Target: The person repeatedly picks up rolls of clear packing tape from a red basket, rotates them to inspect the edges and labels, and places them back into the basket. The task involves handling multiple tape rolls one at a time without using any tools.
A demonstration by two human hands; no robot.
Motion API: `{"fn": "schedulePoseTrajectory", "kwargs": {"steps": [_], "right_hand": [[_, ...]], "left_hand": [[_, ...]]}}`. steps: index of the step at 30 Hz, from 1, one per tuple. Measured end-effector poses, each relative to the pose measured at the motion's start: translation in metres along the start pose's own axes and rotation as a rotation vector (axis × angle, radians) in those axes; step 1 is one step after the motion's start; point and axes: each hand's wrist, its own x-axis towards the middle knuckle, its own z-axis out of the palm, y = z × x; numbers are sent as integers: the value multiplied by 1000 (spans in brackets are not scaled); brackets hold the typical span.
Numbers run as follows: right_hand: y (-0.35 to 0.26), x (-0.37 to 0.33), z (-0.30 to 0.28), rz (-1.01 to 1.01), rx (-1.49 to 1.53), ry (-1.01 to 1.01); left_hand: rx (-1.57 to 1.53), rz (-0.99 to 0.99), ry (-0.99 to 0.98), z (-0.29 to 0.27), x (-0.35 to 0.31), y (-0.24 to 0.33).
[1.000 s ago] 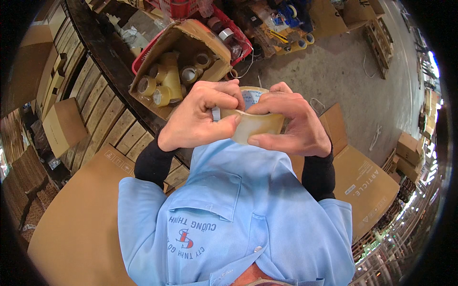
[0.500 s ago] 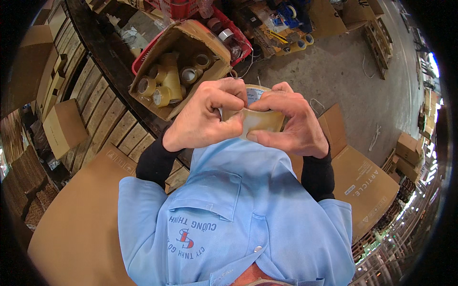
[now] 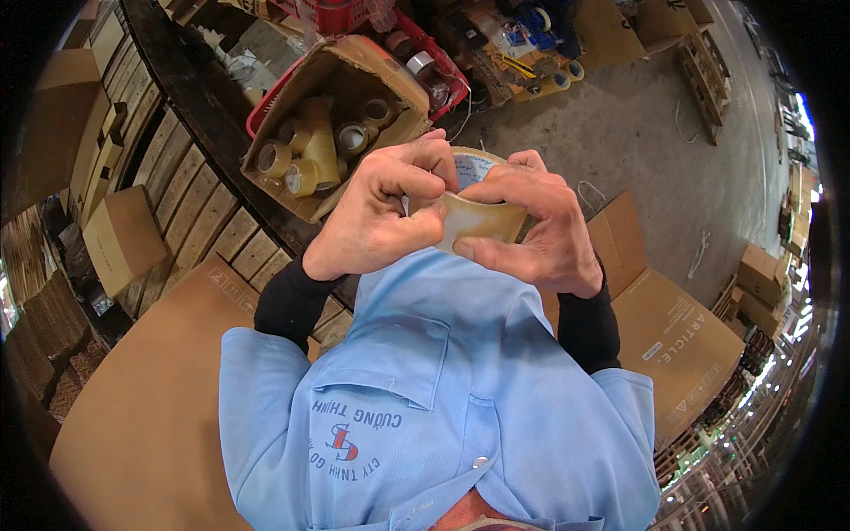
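Observation:
A roll of clear yellowish packing tape (image 3: 489, 221) is held up in front of my chest, its printed core partly showing at the far side. My right hand (image 3: 551, 219) is closed around the roll's right side, the thumb pressed on its outer face. On the left side, my left hand (image 3: 382, 205) has its fingers curled and pinched at the tape's surface near the upper edge. Whether a loose tape end lies between those fingertips is hidden. Both hands meet at the roll's far edge.
Beyond my left hand stands an open cardboard box (image 3: 409, 87) with several tape rolls (image 3: 320, 142), beside a red basket (image 3: 455, 87). A yellow cutter (image 3: 517, 66) and blue tape dispenser (image 3: 538, 34) lie farther off. Large cartons (image 3: 150, 407) flank me; slatted wood (image 3: 177, 208) is left.
The roll has tipped slightly, so more of its printed core shows. My left fingertips have shifted a little to the left along the tape; my right hand keeps its hold.

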Motion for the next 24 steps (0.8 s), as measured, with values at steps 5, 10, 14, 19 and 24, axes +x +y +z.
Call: {"fn": "schedulePoseTrajectory", "kwargs": {"steps": [5, 10, 14, 19, 24], "right_hand": [[-2, 4, -1, 11, -5, 4], [-4, 5, 0, -1, -4, 34], [-6, 6, -1, -8, 0, 42], [-9, 8, -5, -8, 19, 51], [-10, 11, -8, -40, 26, 73]], "left_hand": [[40, -36, -42, -8, 2, 3], [29, -19, -35, -9, 3, 6], [-3, 15, -34, -10, 5, 6], [-22, 97, -21, -12, 7, 0], [5, 156, -46, -16, 11, 5]]}}
